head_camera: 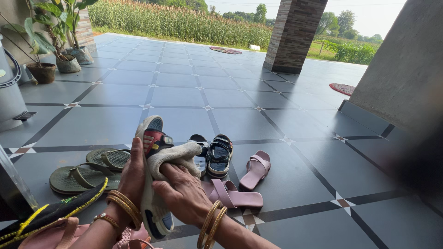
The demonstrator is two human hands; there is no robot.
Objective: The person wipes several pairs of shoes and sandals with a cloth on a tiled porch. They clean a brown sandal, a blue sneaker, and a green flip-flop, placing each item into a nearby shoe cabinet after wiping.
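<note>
Your left hand (133,177) grips a sandal (152,184) by its edge, fingers wrapped behind it and thumb side toward you, so the sole stands tilted up off the floor and turned toward your right hand. That keeps the sandal steady and its face open to the cloth. Your right hand (182,193) lies flat over a pale cloth (173,157), fingers closed down on the bunched fabric and pressing it against the upper half of the sandal. Both wrists carry gold bangles (210,226), and both forearms come in low from the bottom of the view, the left one upright, the right one angled across.

Just beyond your hands, on the grey tiled floor (286,152), lies a pair of green flip-flops (87,170) to the left, a pair of dark strapped sandals (217,154) in the middle, and two pink slides (244,182) to the right, all close together as if gathered in one spot.

Farther off stand potted plants (55,50) at the left wall, a brick pillar (295,34), and a cornfield (184,20) past the terrace edge.
</note>
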